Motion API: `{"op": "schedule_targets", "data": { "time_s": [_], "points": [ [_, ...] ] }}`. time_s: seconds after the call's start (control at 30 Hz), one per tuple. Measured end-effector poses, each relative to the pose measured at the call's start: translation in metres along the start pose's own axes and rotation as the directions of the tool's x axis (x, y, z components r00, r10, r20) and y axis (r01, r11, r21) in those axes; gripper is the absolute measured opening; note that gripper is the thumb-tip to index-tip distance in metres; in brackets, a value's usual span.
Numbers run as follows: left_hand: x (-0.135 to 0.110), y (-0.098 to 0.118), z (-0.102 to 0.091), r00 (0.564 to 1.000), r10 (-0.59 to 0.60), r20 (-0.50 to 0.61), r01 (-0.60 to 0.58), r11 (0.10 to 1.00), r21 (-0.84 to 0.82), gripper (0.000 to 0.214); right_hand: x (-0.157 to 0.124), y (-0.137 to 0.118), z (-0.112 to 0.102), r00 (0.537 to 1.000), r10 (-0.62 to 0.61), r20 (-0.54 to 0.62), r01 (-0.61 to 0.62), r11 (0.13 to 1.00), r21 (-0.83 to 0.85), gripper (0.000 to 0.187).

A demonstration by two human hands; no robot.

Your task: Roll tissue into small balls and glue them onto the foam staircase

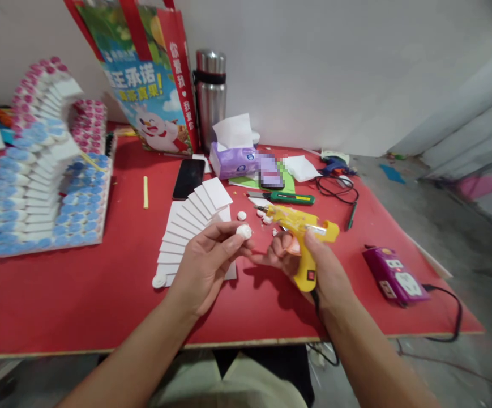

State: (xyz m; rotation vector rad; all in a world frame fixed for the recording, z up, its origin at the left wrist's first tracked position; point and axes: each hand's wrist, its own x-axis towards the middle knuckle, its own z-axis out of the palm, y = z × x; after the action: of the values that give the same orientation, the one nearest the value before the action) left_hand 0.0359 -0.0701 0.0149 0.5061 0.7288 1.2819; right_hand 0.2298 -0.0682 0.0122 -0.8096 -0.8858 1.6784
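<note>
Between the thumb and fingertips of my left hand [207, 263] is a small white rosette [244, 231], its swirled face upward. My right hand [320, 263] wraps round the handle of a yellow hot glue gun [299, 221], whose nozzle points left, above the table. Beneath my left hand lies a fan of stepped white foam board pieces [186, 221] on a white base. One white rosette [159, 281] sits at the fan's lower left corner. Another small white rosette [241, 216] lies just beyond my left fingertips, with several more white bits near the nozzle.
Finished-looking stepped models with blue and pink rosettes [46, 187] stand at the left. Behind are a phone [188, 179], a tissue pack [232, 160], a steel flask [212, 96], a printed bag [152, 85] and a green utility knife [292, 198]. A purple power socket [394, 276] sits right.
</note>
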Motion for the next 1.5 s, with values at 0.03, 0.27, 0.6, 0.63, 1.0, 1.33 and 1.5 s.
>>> {"op": "schedule_targets", "data": {
  "time_s": [0.03,0.27,0.6,0.63,1.0,1.33,1.5],
  "points": [
    [-0.006,0.005,-0.003,1.0,0.027,-0.009,-0.027,1.0,0.016,0.021,-0.001,0.003,0.009,0.999,0.046,-0.015,-0.045,0.998,0.053,0.037],
    [-0.038,0.042,-0.055,0.937,0.253,-0.239,-0.22,0.963,0.155,0.027,-0.016,0.029,0.037,0.956,0.29,-0.046,-0.27,0.929,0.253,0.037],
    [-0.01,0.052,-0.09,0.825,0.388,-0.411,-0.356,0.922,0.155,0.025,-0.009,0.038,0.037,0.959,0.272,-0.079,-0.239,0.926,0.291,0.037],
    [-0.007,0.053,-0.088,0.834,0.371,-0.408,-0.34,0.929,0.149,0.025,-0.008,0.038,0.037,0.959,0.272,-0.075,-0.24,0.925,0.294,0.037],
    [-0.001,0.061,-0.083,0.833,0.337,-0.438,-0.301,0.941,0.153,0.029,0.014,0.033,0.032,0.962,0.273,-0.002,-0.265,0.935,0.235,0.036],
    [-0.009,0.061,-0.081,0.846,0.288,-0.45,-0.229,0.956,0.181,0.034,0.007,0.021,0.021,0.978,0.093,-0.189,-0.094,0.996,0.003,0.035],
    [-0.008,0.055,-0.074,0.863,0.244,-0.443,-0.191,0.968,0.162,0.036,0.01,0.014,0.02,0.965,0.008,-0.261,-0.02,0.999,-0.043,0.034]
  ]
}}
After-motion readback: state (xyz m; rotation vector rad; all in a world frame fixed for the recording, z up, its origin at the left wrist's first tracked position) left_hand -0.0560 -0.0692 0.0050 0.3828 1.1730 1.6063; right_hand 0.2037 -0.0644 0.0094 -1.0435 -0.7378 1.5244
